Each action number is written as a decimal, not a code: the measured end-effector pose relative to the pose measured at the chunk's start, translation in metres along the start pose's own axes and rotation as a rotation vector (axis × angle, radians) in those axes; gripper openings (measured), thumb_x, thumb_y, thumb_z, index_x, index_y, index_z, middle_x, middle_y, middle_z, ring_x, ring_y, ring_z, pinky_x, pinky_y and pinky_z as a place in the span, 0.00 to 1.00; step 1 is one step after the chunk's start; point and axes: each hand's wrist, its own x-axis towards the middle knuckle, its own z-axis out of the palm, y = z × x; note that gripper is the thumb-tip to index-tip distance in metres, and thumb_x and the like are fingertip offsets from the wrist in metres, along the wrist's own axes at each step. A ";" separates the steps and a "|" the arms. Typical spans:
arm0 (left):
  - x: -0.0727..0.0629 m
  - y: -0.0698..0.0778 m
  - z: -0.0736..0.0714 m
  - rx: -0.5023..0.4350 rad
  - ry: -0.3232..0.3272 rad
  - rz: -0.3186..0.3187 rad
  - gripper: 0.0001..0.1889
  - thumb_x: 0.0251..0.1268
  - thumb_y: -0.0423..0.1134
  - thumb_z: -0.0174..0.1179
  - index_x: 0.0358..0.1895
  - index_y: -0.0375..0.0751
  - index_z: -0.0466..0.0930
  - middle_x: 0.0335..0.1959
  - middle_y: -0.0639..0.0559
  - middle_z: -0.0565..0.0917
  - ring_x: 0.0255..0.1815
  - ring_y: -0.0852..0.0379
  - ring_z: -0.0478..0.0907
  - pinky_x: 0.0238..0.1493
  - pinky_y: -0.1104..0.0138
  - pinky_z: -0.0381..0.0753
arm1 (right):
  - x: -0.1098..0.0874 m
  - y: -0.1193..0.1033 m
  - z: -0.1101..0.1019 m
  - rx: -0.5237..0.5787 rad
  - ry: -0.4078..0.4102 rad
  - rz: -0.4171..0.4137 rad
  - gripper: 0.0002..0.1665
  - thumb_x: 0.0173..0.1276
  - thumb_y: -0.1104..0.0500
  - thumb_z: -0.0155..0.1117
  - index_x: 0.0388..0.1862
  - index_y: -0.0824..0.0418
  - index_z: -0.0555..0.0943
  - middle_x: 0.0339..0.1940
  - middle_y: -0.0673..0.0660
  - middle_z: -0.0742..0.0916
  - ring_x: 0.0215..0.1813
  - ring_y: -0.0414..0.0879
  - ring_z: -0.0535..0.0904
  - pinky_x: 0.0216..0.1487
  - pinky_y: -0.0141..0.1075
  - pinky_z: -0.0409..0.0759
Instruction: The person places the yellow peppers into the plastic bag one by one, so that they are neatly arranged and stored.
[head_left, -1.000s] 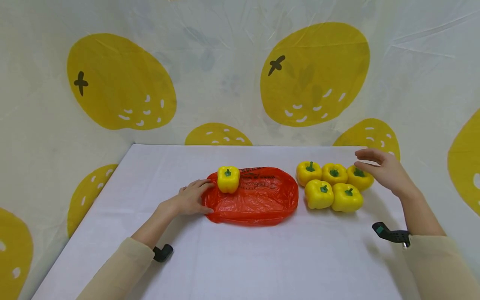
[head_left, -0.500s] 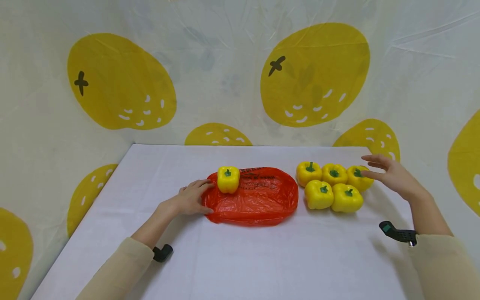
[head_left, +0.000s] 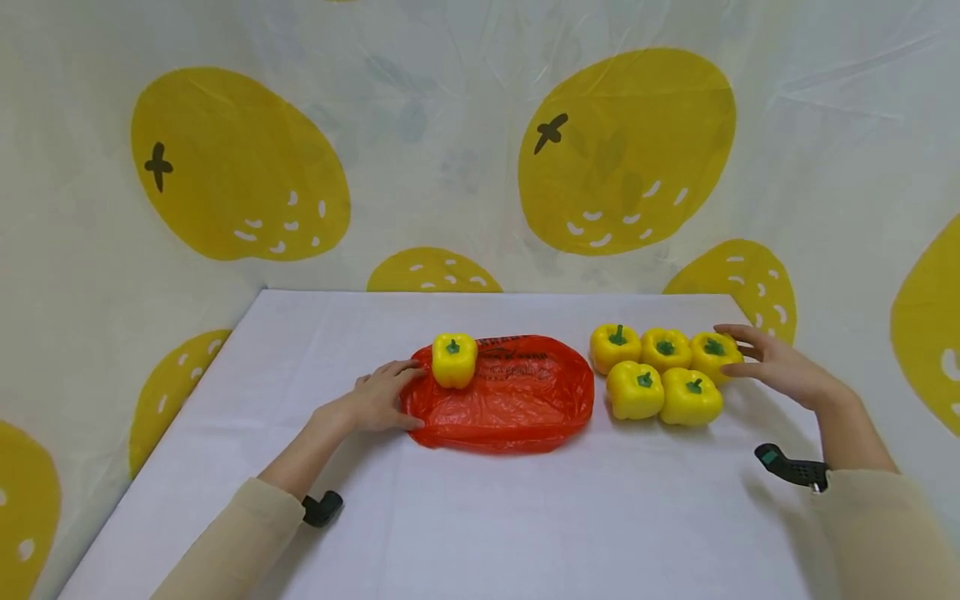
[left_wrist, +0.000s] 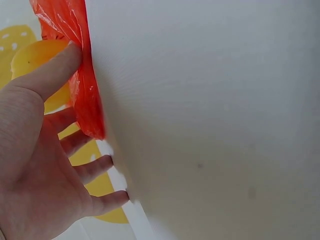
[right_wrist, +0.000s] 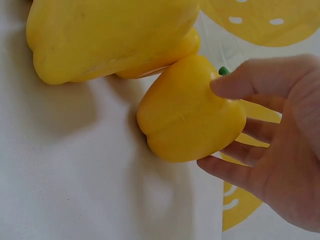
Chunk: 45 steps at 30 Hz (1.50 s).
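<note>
A yellow bell pepper [head_left: 454,362] stands on the left part of a flattened red plastic bag [head_left: 510,408]. At the bag's left edge rests my left hand [head_left: 381,398], fingers spread and fairly straight; in the left wrist view its thumb [left_wrist: 65,62] lies against the plastic. Several more yellow bell peppers sit in a cluster to the right of the bag. My right hand [head_left: 783,367] is around the rightmost back pepper [head_left: 708,354]. In the right wrist view the thumb lies on this pepper [right_wrist: 187,115] near its green stem, with the other fingers curved around its far side.
A white-covered table [head_left: 480,525] carries everything. Behind it hangs a pale cloth [head_left: 435,150] printed with large yellow fruit. The front peppers [head_left: 636,390] stand close beside the bag's right end. A black wrist camera [head_left: 791,468] hangs beneath the right sleeve.
My right hand first shifts right and down past the rightmost back pepper, then comes in against its right side. The left hand, bag and peppers stay as they were.
</note>
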 end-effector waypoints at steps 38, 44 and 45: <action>-0.001 -0.001 -0.001 0.016 0.013 0.030 0.46 0.60 0.55 0.73 0.79 0.44 0.63 0.79 0.40 0.61 0.79 0.34 0.53 0.68 0.29 0.57 | -0.006 -0.005 -0.004 -0.080 0.084 0.087 0.50 0.77 0.49 0.64 0.83 0.69 0.49 0.80 0.78 0.54 0.71 0.81 0.59 0.62 0.77 0.62; -0.002 -0.001 -0.001 0.014 0.016 0.021 0.46 0.60 0.54 0.73 0.79 0.44 0.63 0.79 0.40 0.61 0.79 0.34 0.53 0.69 0.29 0.56 | -0.007 -0.009 -0.010 -0.110 0.107 0.114 0.52 0.76 0.46 0.64 0.83 0.69 0.48 0.79 0.80 0.51 0.70 0.82 0.59 0.62 0.76 0.63; -0.002 -0.001 -0.001 0.015 0.018 0.019 0.46 0.60 0.54 0.73 0.79 0.44 0.63 0.79 0.40 0.61 0.78 0.34 0.53 0.69 0.29 0.56 | -0.007 -0.010 -0.011 -0.110 0.114 0.119 0.52 0.76 0.45 0.64 0.83 0.69 0.48 0.79 0.80 0.53 0.70 0.81 0.59 0.62 0.76 0.64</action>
